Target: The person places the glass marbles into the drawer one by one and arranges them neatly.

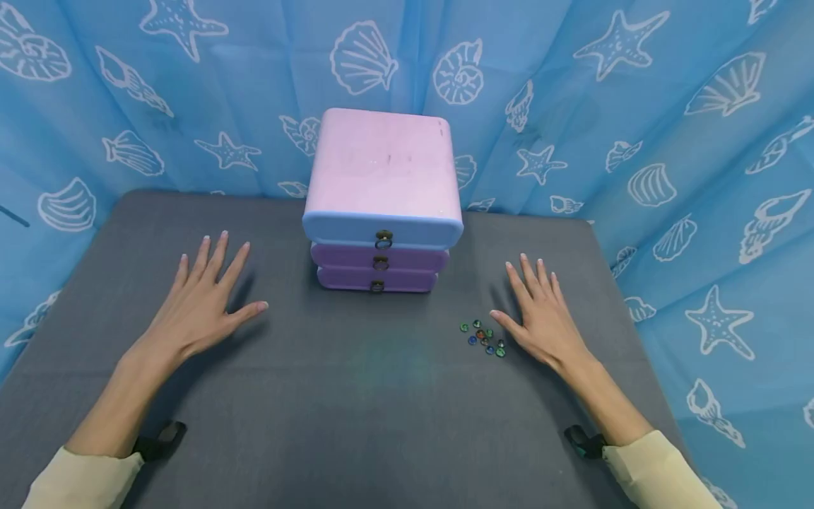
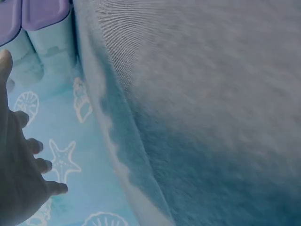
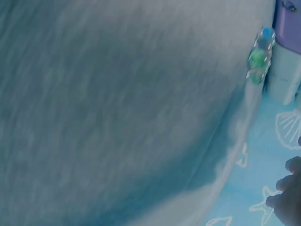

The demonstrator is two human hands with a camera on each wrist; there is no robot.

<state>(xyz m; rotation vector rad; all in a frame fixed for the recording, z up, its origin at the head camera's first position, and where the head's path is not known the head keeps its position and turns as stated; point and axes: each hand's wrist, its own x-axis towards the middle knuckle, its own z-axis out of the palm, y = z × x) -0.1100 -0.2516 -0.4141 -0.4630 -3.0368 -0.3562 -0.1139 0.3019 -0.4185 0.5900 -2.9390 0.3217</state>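
My left hand (image 1: 199, 304) is spread palm down over the left side of the grey table, fingers straight and holding nothing. On the right side, my right hand (image 1: 540, 316) is likewise spread, its thumb pointing toward a small cluster of glass marbles (image 1: 480, 334), green, blue and reddish. Between the hands, farther back, stands a small drawer box (image 1: 384, 166) with a pink top. Its blue top drawer front (image 1: 381, 230) juts out past two purple drawer fronts (image 1: 380, 257) below; each front carries a ring pull. The left wrist view shows the left fingers (image 2: 35, 146) apart.
A grey cloth covers the table (image 1: 305, 424). Behind it and along both sides hangs a blue curtain (image 1: 407, 63) printed with white shells and starfish, close behind the drawer box. A dark strap (image 1: 159, 442) is on the left wrist, another (image 1: 585, 443) on the right.
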